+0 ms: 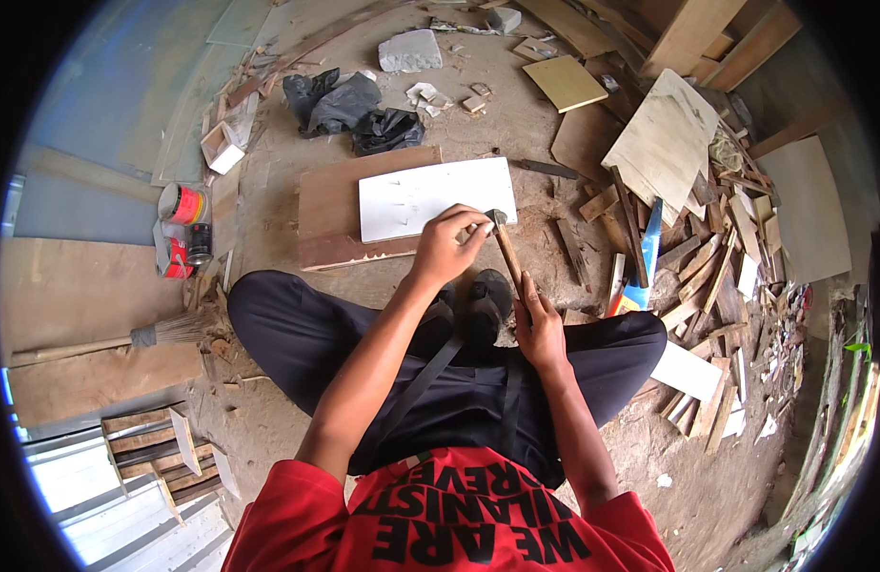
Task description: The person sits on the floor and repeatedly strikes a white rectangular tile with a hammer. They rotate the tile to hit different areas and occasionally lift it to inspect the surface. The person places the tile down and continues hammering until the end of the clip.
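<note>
The hammer (507, 250) is slanting up in front of the person, its head showing against the near right corner of a white board (483, 186); whether the two are touching, I cannot tell. The right hand (541, 332) is closing firmly round the lower handle. The left hand (449, 246) is curling nearly closed beside the hammer head, thumb and forefinger pinching together; whether anything small is sitting between them, I cannot tell. The white board is lying on a brown board (327, 214), carrying some thin little things too small to name. Beyond, black plastic bags (340, 107) are lying crumpled on the ground. Wood scraps (716, 262) are piling up on the right, while a broom (168, 334) is resting on the left
</note>
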Motion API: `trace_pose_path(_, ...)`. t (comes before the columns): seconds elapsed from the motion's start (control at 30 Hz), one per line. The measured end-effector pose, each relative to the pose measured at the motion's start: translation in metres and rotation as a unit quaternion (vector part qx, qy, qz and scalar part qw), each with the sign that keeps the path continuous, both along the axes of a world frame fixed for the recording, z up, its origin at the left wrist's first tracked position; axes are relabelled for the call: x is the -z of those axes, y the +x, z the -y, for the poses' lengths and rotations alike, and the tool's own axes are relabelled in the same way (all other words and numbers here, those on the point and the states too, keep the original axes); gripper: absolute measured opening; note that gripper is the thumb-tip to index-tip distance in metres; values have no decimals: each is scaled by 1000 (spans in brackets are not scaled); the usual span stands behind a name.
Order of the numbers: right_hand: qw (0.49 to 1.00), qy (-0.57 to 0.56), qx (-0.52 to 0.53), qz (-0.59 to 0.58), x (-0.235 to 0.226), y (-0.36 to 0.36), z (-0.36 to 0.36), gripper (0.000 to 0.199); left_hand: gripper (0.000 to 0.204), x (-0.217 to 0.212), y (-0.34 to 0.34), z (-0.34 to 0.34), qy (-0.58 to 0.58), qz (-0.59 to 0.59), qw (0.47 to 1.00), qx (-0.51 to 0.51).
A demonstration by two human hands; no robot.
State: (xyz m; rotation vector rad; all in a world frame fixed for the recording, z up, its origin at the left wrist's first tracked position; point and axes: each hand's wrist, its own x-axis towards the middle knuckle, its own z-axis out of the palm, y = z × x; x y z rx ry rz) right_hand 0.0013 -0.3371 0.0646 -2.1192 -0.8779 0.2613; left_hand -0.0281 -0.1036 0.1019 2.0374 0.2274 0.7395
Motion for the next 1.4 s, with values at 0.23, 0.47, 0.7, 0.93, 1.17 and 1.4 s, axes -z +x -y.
trace_pose_path(0.23, 1000, -5, -3, -5, 4, 3, -3, 57, 11, 19, 6, 0, -77, -11, 997, -21)
trace_pose_path(0.47, 1000, -17, -2, -6, 5, 4, -5, 57, 17, 31, 4, -2, -179, 4, 984, -10)
trace_pose_path(0.7, 1000, -13, -3, 4, 6, 6, -5, 57, 11, 37, 1, -5, -211, -56, 975, -27)
trace_pose_path(0.93, 999, -22, 42, -6, 5, 6, -7, 56, 10, 9, -4, 0, -74, -22, 996, 51)
trace_pose_path(1.17, 991, 50, 118, 31, 12, 18, -1, 53, 17, 6, 35, -102, -121, 13, 977, -173)
trace_pose_path(1.4, 986, 31, 162, -23, 17, 21, -4, 53, 52, -11, 68, -261, 94, -265, 920, -273)
